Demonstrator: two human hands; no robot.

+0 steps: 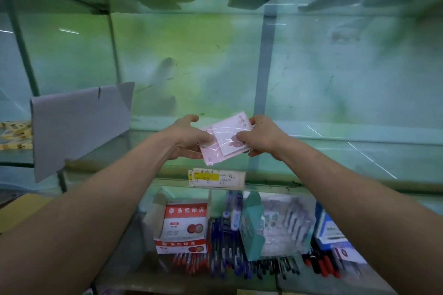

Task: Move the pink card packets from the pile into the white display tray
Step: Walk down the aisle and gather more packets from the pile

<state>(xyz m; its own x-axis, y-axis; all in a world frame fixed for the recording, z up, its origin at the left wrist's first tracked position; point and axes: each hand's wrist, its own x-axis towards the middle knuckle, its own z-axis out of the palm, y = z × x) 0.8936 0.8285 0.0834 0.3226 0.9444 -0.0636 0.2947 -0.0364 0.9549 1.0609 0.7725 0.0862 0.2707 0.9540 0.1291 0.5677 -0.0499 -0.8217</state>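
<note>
Above glass shelf (pixel 311 136), hands (pixel 223 137) hold pink packets (pixel 224 141).

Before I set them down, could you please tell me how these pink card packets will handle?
The pink card packets are probably fairly stiff: they span flat between the left hand and right hand. Their glossy clear wrap may be slippery. Small, so likely light.

Head-worn wide view, facing forward and slightly down, seemingly close to blurred glass shelves (pixel 335 135)
</note>
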